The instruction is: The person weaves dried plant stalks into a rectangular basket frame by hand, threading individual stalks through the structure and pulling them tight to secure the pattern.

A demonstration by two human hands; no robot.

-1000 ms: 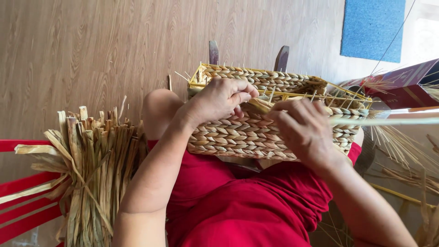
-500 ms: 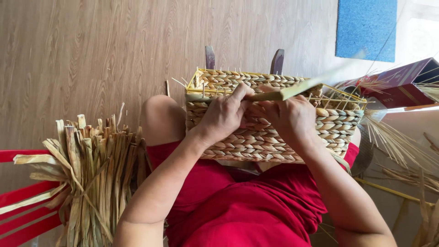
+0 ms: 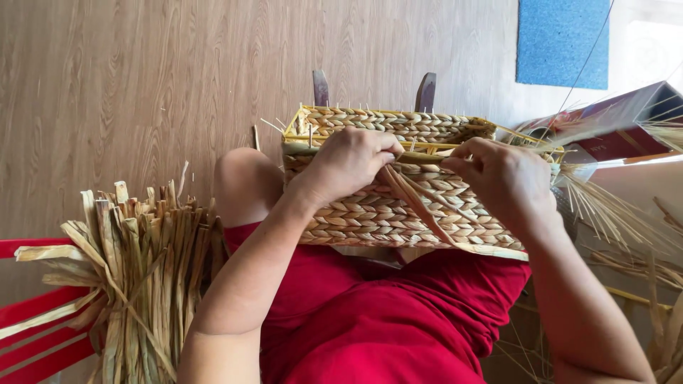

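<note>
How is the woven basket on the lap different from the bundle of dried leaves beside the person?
The woven basket is tightly plaited into a box shape; the bundle of dried leaves is loose, unwoven strips. The basket rests on the lap under both hands; the bundle lies untouched on a red slatted seat. Both are the same straw colour.

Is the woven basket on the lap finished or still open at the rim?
Unfinished: the woven basket shows bare yellow frame along the rim, loose strands trailing, both hands gripping them.
</note>
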